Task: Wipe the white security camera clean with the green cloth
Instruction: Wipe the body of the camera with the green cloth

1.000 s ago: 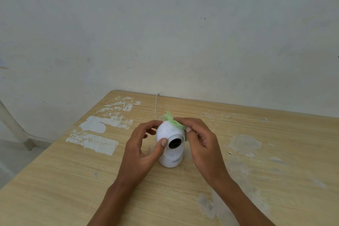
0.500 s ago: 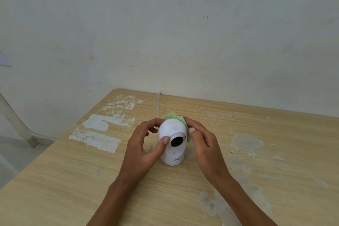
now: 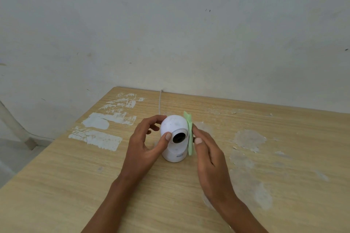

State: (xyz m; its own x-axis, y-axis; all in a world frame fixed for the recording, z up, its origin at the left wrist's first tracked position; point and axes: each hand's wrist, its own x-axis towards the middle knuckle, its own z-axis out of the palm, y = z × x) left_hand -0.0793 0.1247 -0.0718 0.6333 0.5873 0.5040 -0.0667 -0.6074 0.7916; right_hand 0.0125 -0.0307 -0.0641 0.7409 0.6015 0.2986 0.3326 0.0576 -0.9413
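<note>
Soft, even, diffuse light; faint shadows under hands (image 3: 206, 159) on tabletop (image 3: 56, 185); no glare; wide-angle bending at edges.

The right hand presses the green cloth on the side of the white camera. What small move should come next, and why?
Probably slide the green cloth forward across the dark lens. The right hand holds it flat against the security camera's right side, while the front looks not yet covered. The left hand steadies the head, thumb beside the lens, so that thumb may need to shift first.
</note>
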